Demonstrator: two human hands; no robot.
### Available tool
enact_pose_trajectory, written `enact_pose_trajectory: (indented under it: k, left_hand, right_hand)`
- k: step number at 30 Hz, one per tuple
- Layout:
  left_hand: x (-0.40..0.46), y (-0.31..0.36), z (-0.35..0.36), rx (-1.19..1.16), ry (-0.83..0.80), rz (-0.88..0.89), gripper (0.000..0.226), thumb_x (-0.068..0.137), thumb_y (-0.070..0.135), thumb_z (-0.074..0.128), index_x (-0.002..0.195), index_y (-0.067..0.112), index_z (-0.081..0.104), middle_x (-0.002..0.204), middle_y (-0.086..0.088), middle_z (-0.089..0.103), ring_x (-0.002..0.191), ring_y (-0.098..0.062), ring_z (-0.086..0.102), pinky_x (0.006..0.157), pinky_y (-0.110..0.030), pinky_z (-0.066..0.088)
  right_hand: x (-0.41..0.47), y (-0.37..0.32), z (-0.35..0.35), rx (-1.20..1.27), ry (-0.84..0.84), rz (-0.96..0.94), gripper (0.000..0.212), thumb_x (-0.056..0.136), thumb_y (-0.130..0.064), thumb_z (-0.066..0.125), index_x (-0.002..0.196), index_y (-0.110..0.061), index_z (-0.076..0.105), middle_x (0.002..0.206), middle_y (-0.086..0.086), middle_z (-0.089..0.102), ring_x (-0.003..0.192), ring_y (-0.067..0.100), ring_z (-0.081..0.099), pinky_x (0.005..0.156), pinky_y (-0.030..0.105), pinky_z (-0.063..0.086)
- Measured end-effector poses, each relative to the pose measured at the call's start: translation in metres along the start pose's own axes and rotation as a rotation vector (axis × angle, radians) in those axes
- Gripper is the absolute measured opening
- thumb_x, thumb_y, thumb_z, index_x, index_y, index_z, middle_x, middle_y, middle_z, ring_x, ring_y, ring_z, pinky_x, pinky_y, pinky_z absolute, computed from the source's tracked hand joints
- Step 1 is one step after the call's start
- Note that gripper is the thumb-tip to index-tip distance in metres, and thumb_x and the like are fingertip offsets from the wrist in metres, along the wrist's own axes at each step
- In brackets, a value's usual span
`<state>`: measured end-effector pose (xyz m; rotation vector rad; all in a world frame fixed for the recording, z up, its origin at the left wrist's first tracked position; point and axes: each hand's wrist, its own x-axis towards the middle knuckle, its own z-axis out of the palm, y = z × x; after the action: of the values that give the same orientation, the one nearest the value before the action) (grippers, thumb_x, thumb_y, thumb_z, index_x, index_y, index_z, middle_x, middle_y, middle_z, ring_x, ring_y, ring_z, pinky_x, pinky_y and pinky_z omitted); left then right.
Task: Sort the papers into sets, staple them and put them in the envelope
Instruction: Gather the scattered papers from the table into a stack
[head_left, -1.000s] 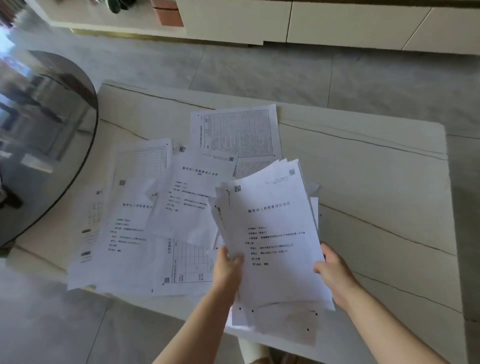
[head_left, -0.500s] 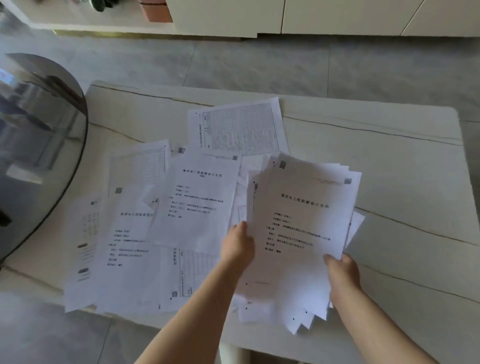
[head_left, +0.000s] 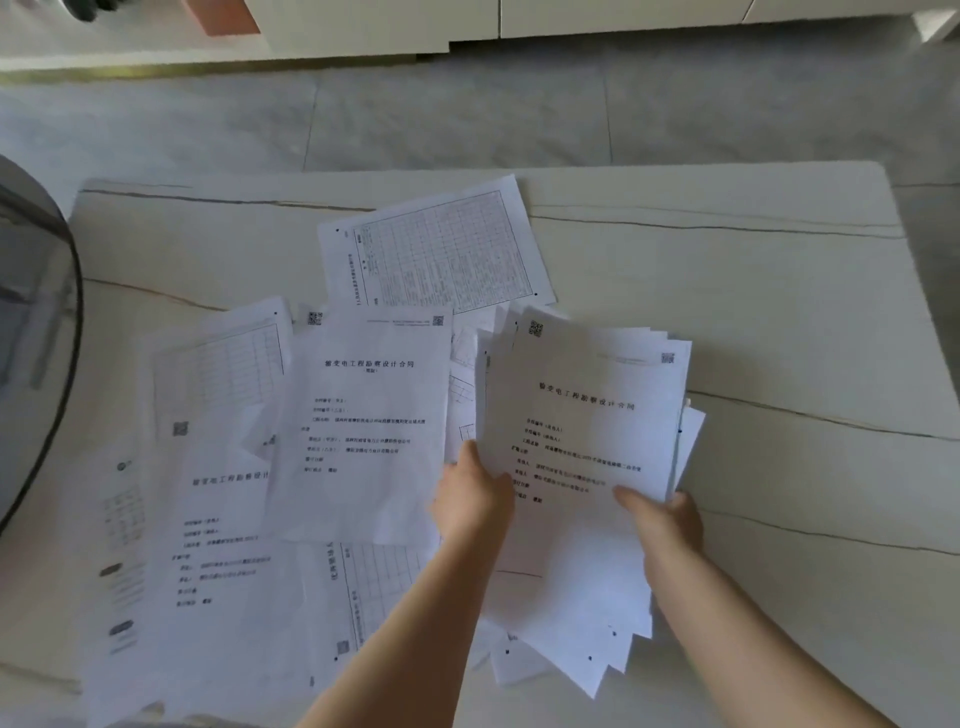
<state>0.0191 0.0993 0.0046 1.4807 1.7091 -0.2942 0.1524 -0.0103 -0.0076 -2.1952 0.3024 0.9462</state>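
Pale marble bench (head_left: 727, 270) over grey floor tiles, strewn with loose sheets (head_left: 363, 426) on the left. Fanned stack (head_left: 587, 415) held upright-long, pinched low by left hand (head_left: 475, 499) and right hand (head_left: 667, 519); spread sheets nearer the left grip.

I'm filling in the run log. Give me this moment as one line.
stage: sorting | left hand: grips fanned paper stack | right hand: grips same stack | loose papers: spread on table
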Motion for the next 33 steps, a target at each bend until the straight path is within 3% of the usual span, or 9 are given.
enact_pose_trajectory:
  k: [4,8,11,14,16,18,22,25,33]
  left_hand:
    - [-0.007,-0.006,0.001,0.036,-0.030,-0.004,0.020,0.085,0.027,0.051,0.103,0.018,0.051,0.098,0.001,0.057,0.104,-0.023,0.046,0.086,-0.031,0.037]
    - [-0.031,-0.028,0.014,0.084,-0.066,-0.007,0.025,0.088,0.022,0.050,0.109,0.008,0.055,0.120,-0.009,0.045,0.113,-0.026,0.037,0.087,-0.029,0.035]
    - [-0.040,-0.045,0.022,-0.060,0.002,-0.118,0.020,0.086,0.014,0.050,0.105,0.008,0.054,0.126,-0.009,0.040,0.113,-0.028,0.039,0.087,-0.031,0.040]
    - [-0.045,-0.043,0.024,-0.284,0.056,-0.214,0.005,0.086,0.009,0.049,0.091,0.011,0.051,0.116,-0.010,0.040,0.092,-0.029,0.053,0.078,-0.035,0.050]
    - [-0.049,-0.040,0.026,-0.379,0.080,-0.241,0.006,0.086,0.007,0.047,0.090,0.012,0.049,0.112,-0.009,0.037,0.074,-0.025,0.053,0.063,-0.029,0.046]
    - [-0.051,-0.039,0.031,-0.407,0.107,-0.235,0.010,0.086,0.007,0.047,0.095,0.009,0.051,0.113,-0.008,0.036,0.066,-0.020,0.049,0.058,-0.027,0.043]
    - [-0.048,-0.044,0.039,-0.356,0.102,-0.264,0.015,0.081,0.016,0.053,0.096,0.015,0.052,0.110,-0.005,0.050,0.089,-0.028,0.056,0.083,-0.041,0.052]
    - [-0.048,-0.050,0.044,-0.357,0.079,-0.262,0.019,0.076,0.020,0.056,0.093,0.022,0.049,0.103,-0.005,0.060,0.102,-0.030,0.054,0.086,-0.044,0.052]
    - [-0.060,-0.017,0.051,-0.175,0.083,-0.172,0.065,0.082,0.037,0.063,0.140,0.021,0.038,0.137,-0.010,0.043,0.125,-0.029,0.043,0.102,-0.046,0.041]
  right_hand:
    - [0.002,0.001,-0.012,-0.245,-0.044,-0.084,0.029,0.077,-0.028,0.071,0.099,-0.012,0.062,0.099,0.008,0.067,0.089,0.031,0.063,0.085,0.041,0.051]
    - [-0.002,-0.003,-0.023,-0.393,-0.092,-0.165,0.030,0.079,-0.021,0.071,0.084,0.005,0.058,0.087,0.014,0.062,0.075,0.033,0.059,0.059,0.031,0.042]
    - [-0.001,0.005,-0.018,-0.453,-0.066,-0.210,0.036,0.080,-0.015,0.068,0.065,-0.005,0.037,0.083,0.012,0.048,0.070,0.025,0.040,0.052,0.029,0.028]
    - [-0.003,0.008,-0.012,-0.472,-0.111,-0.209,0.019,0.083,-0.015,0.065,0.096,-0.003,0.057,0.115,0.017,0.052,0.089,0.032,0.054,0.069,0.032,0.043]
    - [-0.004,0.007,-0.014,-0.509,-0.137,-0.196,0.042,0.086,-0.014,0.063,0.122,0.002,0.050,0.123,0.019,0.051,0.105,0.036,0.056,0.079,0.034,0.045]
    - [-0.003,0.008,-0.017,-0.462,-0.177,-0.155,0.048,0.085,-0.016,0.066,0.126,-0.002,0.046,0.122,0.015,0.054,0.109,0.034,0.056,0.081,0.033,0.043]
    - [0.002,0.017,-0.024,-0.222,-0.295,-0.056,0.034,0.077,-0.009,0.074,0.104,-0.013,0.054,0.107,0.009,0.065,0.090,0.026,0.062,0.082,0.033,0.049]
    - [0.004,0.017,-0.034,-0.197,-0.412,-0.098,0.024,0.082,-0.005,0.068,0.100,-0.018,0.059,0.103,0.007,0.068,0.091,0.026,0.064,0.084,0.035,0.050]
    - [0.035,-0.007,-0.110,-0.156,-0.443,-0.171,0.027,0.090,-0.002,0.058,0.110,-0.019,0.057,0.108,0.007,0.064,0.094,0.024,0.058,0.088,0.037,0.046]
